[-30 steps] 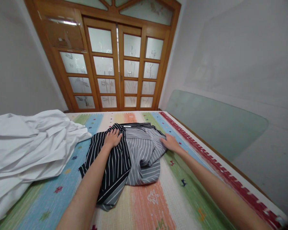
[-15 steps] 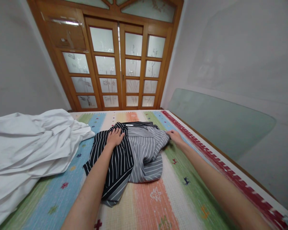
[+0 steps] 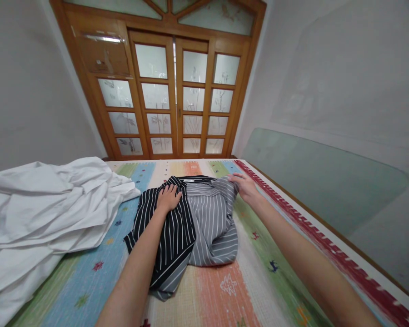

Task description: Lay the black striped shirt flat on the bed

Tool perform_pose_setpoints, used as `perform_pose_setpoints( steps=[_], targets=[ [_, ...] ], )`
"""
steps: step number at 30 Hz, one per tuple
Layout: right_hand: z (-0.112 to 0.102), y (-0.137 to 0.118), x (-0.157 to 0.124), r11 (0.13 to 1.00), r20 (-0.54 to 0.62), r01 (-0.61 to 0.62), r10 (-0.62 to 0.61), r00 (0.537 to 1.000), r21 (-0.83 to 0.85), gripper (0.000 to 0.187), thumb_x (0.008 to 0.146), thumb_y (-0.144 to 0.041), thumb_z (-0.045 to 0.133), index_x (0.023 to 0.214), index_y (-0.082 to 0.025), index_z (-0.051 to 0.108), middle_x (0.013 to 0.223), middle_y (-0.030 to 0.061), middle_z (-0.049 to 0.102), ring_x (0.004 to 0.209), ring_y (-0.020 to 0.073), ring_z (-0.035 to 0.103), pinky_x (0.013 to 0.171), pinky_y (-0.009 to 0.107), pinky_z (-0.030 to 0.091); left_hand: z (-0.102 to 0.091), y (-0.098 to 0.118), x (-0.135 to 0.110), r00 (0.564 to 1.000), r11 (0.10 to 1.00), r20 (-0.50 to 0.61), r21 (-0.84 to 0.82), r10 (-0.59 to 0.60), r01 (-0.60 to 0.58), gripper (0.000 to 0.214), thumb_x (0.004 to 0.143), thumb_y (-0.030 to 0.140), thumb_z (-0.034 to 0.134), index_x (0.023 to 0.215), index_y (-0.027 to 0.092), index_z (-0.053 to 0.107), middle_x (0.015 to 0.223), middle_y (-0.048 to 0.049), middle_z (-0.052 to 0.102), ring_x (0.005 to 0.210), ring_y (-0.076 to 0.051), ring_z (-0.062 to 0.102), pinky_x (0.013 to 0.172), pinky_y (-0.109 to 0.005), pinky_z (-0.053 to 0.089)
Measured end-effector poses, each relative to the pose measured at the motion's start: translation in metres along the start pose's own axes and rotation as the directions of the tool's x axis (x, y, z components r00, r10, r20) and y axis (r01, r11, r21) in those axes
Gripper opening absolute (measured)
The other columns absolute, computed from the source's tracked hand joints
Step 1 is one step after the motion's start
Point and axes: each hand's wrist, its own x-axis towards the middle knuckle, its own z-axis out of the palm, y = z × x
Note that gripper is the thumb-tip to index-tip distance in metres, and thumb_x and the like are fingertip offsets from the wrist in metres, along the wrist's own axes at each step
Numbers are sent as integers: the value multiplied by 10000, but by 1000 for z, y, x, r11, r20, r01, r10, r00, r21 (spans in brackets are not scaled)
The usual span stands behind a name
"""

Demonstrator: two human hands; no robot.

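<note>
A striped cover [image 3: 221, 286] runs back to a far edge just before wooden doors with glass panes [image 3: 179, 104], and its right side ends in a red border [image 3: 313, 225] beside a grey wall [image 3: 344, 77] with a pale green panel [image 3: 320, 168]. On the left a rumpled white cloth [image 3: 57, 204] takes up the side, its tip coming right beside the garment; nearer the person, a blue strip of cover shows between the two. To the right, green and blue stripes of the cover separate the garment from the border.

Both arms reach forward from the lower edge of view. The left hand [image 3: 168, 198] lies palm down on the dark part, fingers spread and unclenched. The right hand [image 3: 244, 185] comes in from the side, its fingers pinching the far right edge, slightly raised.

The striped shirt [image 3: 209, 222] lies mid-cover, black with white lines on the left, grey with white lines on the right, loosely folded near its lower hem, with a small white label [image 3: 188, 180] at the collar.
</note>
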Motion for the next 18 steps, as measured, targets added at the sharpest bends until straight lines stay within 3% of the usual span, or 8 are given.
perform_pose_setpoints(
  steps=[2, 3, 6, 8, 9, 10, 12, 18],
  targets=[
    [15, 0, -15, 979, 221, 165, -136, 966, -117, 318, 495, 11, 634, 753, -173, 604, 756, -15, 713, 736, 140, 653, 691, 233, 517, 1, -1, 0, 1000, 1000, -16, -11, 2, -2, 624, 975, 494, 248, 1478, 148, 375, 1565, -100, 299, 1453, -281, 245, 1172, -458, 193],
    [22, 1, -24, 947, 357, 264, -186, 915, -184, 313, 505, 23, 594, 749, -172, 615, 760, -18, 713, 763, 142, 655, 729, 242, 513, 2, -1, 0, 1000, 1000, -27, -16, 2, -3, 618, 974, 492, 261, 1470, 146, 389, 1560, -105, 311, 1450, -282, 252, 1170, -458, 197],
    [37, 7, -50, 814, 752, 496, -116, 648, -302, 356, 528, 48, 486, 759, -165, 653, 788, -8, 720, 814, 149, 660, 800, 266, 500, 4, -1, -1, 997, 999, -75, -32, 9, -11, 596, 970, 479, 303, 1434, 131, 440, 1533, -127, 364, 1436, -290, 286, 1162, -459, 217],
    [42, 15, -67, 726, 888, 605, 18, 460, -328, 426, 526, 66, 446, 800, -163, 679, 838, 2, 729, 844, 152, 664, 820, 268, 498, 6, -1, -2, 993, 999, -116, -44, 19, -24, 574, 967, 457, 331, 1402, 112, 472, 1509, -145, 403, 1420, -299, 318, 1154, -462, 234],
    [44, 21, -74, 687, 916, 647, 70, 395, -331, 466, 527, 72, 438, 839, -165, 689, 877, 8, 733, 869, 154, 666, 832, 267, 498, 6, -1, -3, 990, 998, -139, -49, 26, -33, 557, 964, 443, 347, 1383, 105, 489, 1495, -153, 425, 1409, -304, 336, 1148, -463, 245],
    [44, 27, -81, 651, 928, 682, 99, 358, -332, 498, 532, 75, 437, 883, -166, 694, 919, 15, 735, 893, 157, 666, 844, 271, 498, 6, -1, -4, 986, 998, -163, -55, 33, -43, 536, 960, 427, 365, 1361, 100, 508, 1477, -161, 449, 1395, -310, 356, 1141, -463, 258],
    [43, 43, -92, 597, 938, 737, 85, 336, -318, 540, 547, 73, 452, 970, -166, 688, 1013, 38, 727, 957, 171, 660, 887, 294, 494, 5, 0, -6, 975, 996, -219, -67, 47, -63, 477, 949, 380, 400, 1300, 94, 551, 1418, -177, 513, 1358, -318, 402, 1118, -460, 294],
    [33, 80, -106, 518, 943, 837, -151, 295, -179, 505, 609, 61, 463, 1023, -142, 672, 1144, 98, 696, 1098, 198, 626, 985, 367, 464, -6, 6, -10, 921, 975, -363, -107, 144, -194, 282, 916, 218, 434, 1104, 132, 626, 1171, -174, 644, 1170, -301, 528, 994, -442, 411]
  ],
)
